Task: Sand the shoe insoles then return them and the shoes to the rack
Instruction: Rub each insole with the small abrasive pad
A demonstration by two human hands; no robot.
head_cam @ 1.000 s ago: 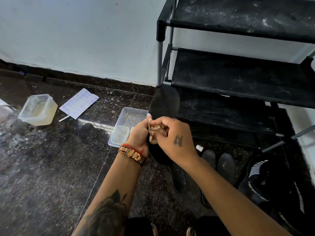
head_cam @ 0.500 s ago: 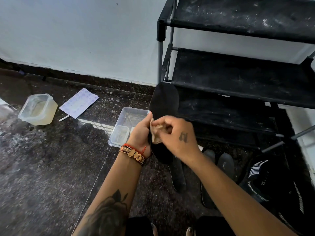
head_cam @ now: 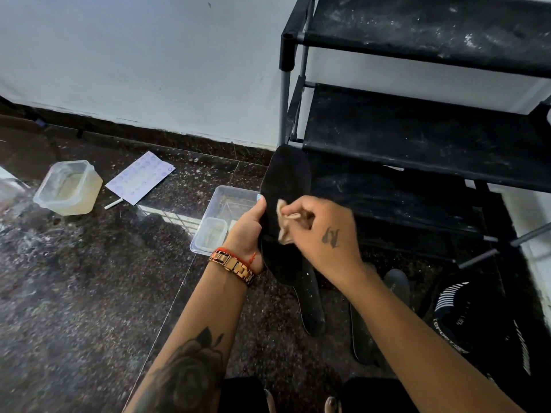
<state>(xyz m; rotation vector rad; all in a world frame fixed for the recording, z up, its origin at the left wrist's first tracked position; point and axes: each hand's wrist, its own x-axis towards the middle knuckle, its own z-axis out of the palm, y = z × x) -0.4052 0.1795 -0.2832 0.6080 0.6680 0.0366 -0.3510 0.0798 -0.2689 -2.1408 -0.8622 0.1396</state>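
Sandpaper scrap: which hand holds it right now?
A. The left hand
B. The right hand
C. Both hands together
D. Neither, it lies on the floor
B. The right hand pinches the tan sandpaper scrap against the black insole, while the left hand only holds the insole's edge.

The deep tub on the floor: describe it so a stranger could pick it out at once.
Start at the black rack and follow the wall's foot left across the floor. Past the paper sheet stands the deep tub. Unlike the shallow tray near the rack, it is tall-sided and yellowish inside.
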